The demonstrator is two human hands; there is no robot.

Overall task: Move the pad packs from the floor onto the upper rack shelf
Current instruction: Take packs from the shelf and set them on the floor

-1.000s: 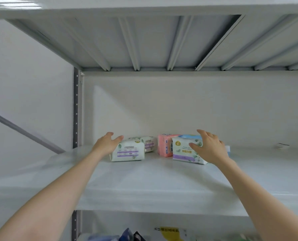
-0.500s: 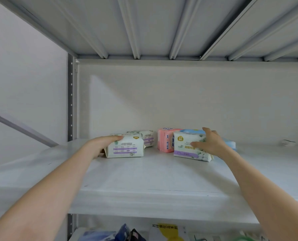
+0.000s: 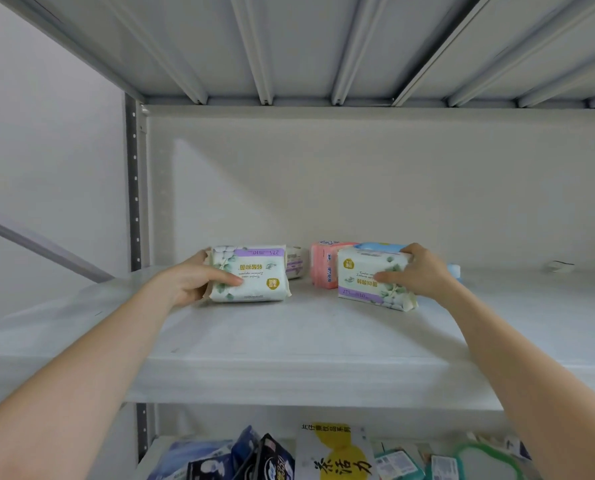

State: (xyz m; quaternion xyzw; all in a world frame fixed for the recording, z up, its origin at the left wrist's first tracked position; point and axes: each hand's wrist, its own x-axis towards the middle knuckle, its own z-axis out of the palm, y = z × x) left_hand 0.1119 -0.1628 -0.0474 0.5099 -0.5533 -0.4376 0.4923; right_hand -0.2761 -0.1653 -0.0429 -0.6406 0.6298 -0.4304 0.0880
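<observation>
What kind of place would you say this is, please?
Probably a storeroom or shop stockroom: a grey metal rack shelf with a perforated upright, a few pad packs set on it, and more packaged goods crowded on the shelf below.

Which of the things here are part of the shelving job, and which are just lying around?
Job: left hand gripping left white pack; right hand gripping right white pack; pink pack; upper shelf.
Lying about: dark packets and yellow-printed bag below; small object far right.
</observation>
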